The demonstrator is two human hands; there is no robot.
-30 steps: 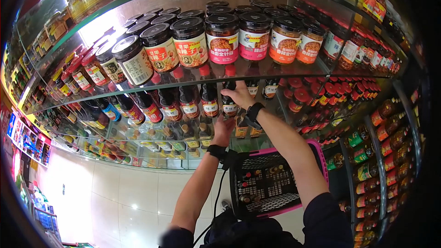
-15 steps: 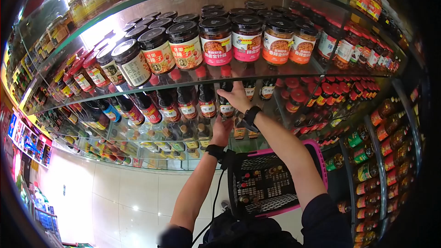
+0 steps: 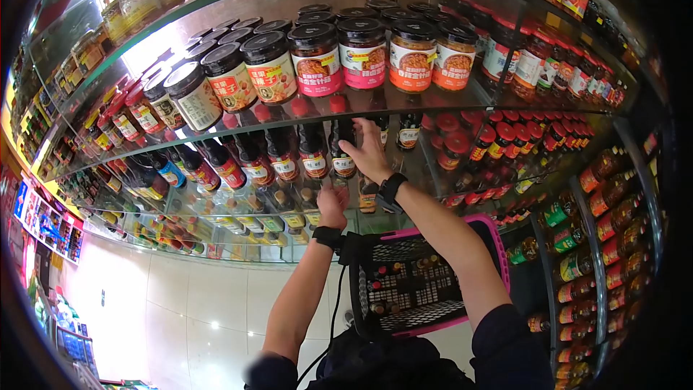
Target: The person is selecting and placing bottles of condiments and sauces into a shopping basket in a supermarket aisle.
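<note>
A dark sauce bottle [image 3: 342, 150] with a red cap and a pale label stands at the front of a row on the glass shelf, under the shelf of jars. My right hand [image 3: 370, 155] is at its right side, fingers apart, with the thumb overlapping the bottle's edge. Below the bottle, by the shelf's front edge, my left hand [image 3: 333, 207] is raised with nothing visible in it; its loosely bent fingers are slightly blurred. Alike bottles [image 3: 312, 146] line up directly to the left. Another dark bottle [image 3: 408, 130] stands to the right of my right hand.
Above, black-lidded jars [image 3: 315, 65] crowd a glass shelf. A black basket with a pink rim [image 3: 498, 245] hangs under my right forearm, with several bottles inside. Bottles fill the rack [image 3: 606, 238] at right. Pale tiled floor [image 3: 195, 296] shows below left, and a cable runs by my left wrist.
My left hand has come down from the bottle's base. My right hand has shifted right relative to the bottle, its thumb now less far across it. The whole view has shifted slightly.
</note>
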